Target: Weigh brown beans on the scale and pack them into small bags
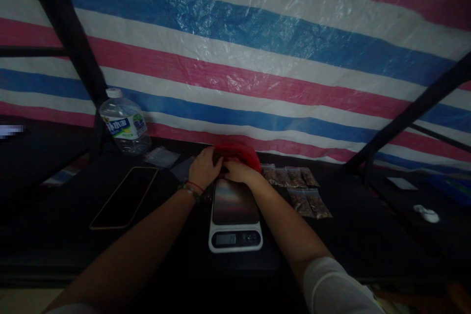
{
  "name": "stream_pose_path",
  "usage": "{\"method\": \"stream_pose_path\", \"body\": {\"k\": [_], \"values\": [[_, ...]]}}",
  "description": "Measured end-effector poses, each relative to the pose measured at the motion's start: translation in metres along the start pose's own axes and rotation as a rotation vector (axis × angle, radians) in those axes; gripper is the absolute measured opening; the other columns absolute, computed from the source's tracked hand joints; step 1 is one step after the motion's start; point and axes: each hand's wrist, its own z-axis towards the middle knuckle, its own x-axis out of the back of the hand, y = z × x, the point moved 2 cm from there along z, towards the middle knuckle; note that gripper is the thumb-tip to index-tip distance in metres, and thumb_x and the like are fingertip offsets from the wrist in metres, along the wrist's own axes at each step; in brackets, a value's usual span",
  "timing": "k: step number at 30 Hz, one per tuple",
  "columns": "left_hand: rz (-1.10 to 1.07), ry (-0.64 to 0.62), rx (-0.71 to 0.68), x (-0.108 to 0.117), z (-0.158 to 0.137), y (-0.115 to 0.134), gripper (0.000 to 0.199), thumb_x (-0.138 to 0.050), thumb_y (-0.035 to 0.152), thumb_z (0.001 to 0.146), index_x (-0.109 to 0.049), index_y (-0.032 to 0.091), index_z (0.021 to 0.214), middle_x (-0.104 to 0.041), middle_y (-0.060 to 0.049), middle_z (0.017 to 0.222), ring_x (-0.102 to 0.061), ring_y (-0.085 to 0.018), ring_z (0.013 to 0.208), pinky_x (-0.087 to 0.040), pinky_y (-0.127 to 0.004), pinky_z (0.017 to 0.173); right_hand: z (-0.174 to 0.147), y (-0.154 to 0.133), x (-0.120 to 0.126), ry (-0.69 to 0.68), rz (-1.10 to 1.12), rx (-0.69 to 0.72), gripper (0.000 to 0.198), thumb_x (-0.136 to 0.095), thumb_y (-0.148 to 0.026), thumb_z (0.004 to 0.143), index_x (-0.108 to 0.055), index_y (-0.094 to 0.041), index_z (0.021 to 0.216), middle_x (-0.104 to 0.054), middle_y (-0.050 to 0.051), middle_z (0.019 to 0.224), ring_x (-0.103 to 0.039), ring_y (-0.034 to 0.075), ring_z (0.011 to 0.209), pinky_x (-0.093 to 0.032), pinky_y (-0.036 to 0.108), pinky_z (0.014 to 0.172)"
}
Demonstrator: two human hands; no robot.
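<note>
A red bowl-shaped container (250,155) stands at the back of the black table, just behind the kitchen scale. My left hand (204,169) is at its left front edge with the fingers curled inward; what they hold is too dark to make out. Close beside it, my right hand (240,171) reaches across the front of the container, fingers bent and closed, their tips partly hidden. Below both hands lies the white scale (235,238) with a metal plate and a lit display. Several small zip bags (294,176) of brown bits lie to the right.
On the left are a phone (125,198), clear empty-looking plastic bags (162,157) and a large plastic bottle (125,125). A white mouse-like object (427,213) is at the far right. Striped plastic sheeting (257,59) and dark metal bars (69,34) close off the back.
</note>
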Motion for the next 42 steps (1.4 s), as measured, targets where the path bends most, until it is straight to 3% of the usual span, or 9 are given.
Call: {"method": "stream_pose_path", "body": {"k": [3,6,9,13,18,27,34,39,42], "values": [[-0.006,-0.024,0.008,0.001,0.0,0.001,0.041,-0.052,0.035,0.09,-0.052,0.015,0.126,-0.062,-0.012,0.123,-0.06,-0.024,0.112,-0.049,-0.034,0.096,0.002,-0.002,0.002,-0.049,-0.007,0.036,0.03,-0.057,-0.017,0.086,-0.071,-0.014,0.112,-0.067,0.014,0.121,-0.062,0.023,0.111,-0.045,0.03,0.095],[-0.006,-0.051,0.027,0.001,0.0,0.0,0.041,-0.052,0.035,0.09,-0.052,0.017,0.126,-0.061,-0.012,0.125,-0.06,-0.024,0.113,-0.049,-0.034,0.096,-0.002,0.003,0.01,-0.076,-0.058,-0.027,0.028,-0.053,-0.01,0.085,-0.074,-0.015,0.102,-0.072,0.013,0.109,-0.066,0.022,0.103,-0.046,0.028,0.09],[-0.003,-0.058,0.029,0.002,0.0,0.0,0.041,-0.052,0.035,0.089,-0.053,0.017,0.126,-0.061,-0.012,0.126,-0.059,-0.024,0.114,-0.048,-0.034,0.098,-0.008,0.008,0.016,-0.078,-0.109,-0.151,0.03,-0.052,-0.011,0.086,-0.073,-0.015,0.107,-0.073,0.014,0.108,-0.067,0.023,0.1,-0.048,0.028,0.086],[-0.012,-0.062,0.008,0.001,-0.001,0.001,0.04,-0.052,0.034,0.089,-0.053,0.018,0.126,-0.061,-0.011,0.126,-0.059,-0.024,0.114,-0.047,-0.034,0.1,-0.012,0.011,0.015,-0.083,-0.127,-0.23,0.039,-0.06,-0.025,0.085,-0.065,-0.014,0.122,-0.069,0.016,0.117,-0.067,0.026,0.101,-0.05,0.03,0.083],[-0.02,-0.072,-0.032,-0.001,-0.001,0.002,0.043,-0.053,0.033,0.089,-0.051,0.017,0.128,-0.061,-0.011,0.127,-0.057,-0.023,0.119,-0.045,-0.035,0.103,-0.006,0.012,0.01,-0.073,-0.135,-0.145,0.031,-0.058,-0.017,0.082,-0.072,-0.014,0.11,-0.072,0.015,0.109,-0.068,0.025,0.098,-0.049,0.029,0.082],[-0.04,-0.153,-0.077,-0.007,0.0,-0.001,0.045,-0.057,0.031,0.085,-0.053,0.015,0.127,-0.062,-0.012,0.127,-0.058,-0.025,0.118,-0.046,-0.037,0.102,-0.006,0.012,0.018,-0.033,-0.047,-0.174,0.027,-0.056,-0.01,0.082,-0.076,-0.017,0.098,-0.075,0.011,0.097,-0.069,0.021,0.089,-0.048,0.025,0.08],[-0.104,-0.253,-0.074,-0.012,-0.001,0.001,0.045,-0.06,0.035,0.083,-0.054,0.017,0.124,-0.069,-0.011,0.11,-0.066,-0.025,0.102,-0.051,-0.034,0.089,-0.005,0.009,0.036,0.368,0.157,-0.11,0.024,-0.059,-0.011,0.082,-0.074,-0.017,0.099,-0.074,0.007,0.099,-0.066,0.018,0.09,-0.048,0.026,0.083],[-0.134,-0.251,-0.031,-0.016,-0.004,0.002,0.06,-0.061,0.032,0.082,-0.043,0.014,0.136,-0.069,-0.012,0.114,-0.068,-0.025,0.1,-0.051,-0.034,0.086,-0.002,0.001,0.029,0.248,0.256,0.036,0.022,-0.062,-0.006,0.077,-0.074,-0.016,0.093,-0.074,0.005,0.094,-0.066,0.017,0.085,-0.047,0.025,0.078],[-0.145,-0.247,-0.053,-0.017,-0.004,0.002,0.05,-0.061,0.034,0.083,-0.051,0.017,0.129,-0.07,-0.01,0.112,-0.068,-0.025,0.099,-0.051,-0.033,0.086,-0.002,0.005,0.026,0.238,0.341,0.043,0.024,-0.06,-0.004,0.077,-0.073,-0.016,0.093,-0.073,0.004,0.092,-0.065,0.015,0.082,-0.047,0.024,0.074]]}}
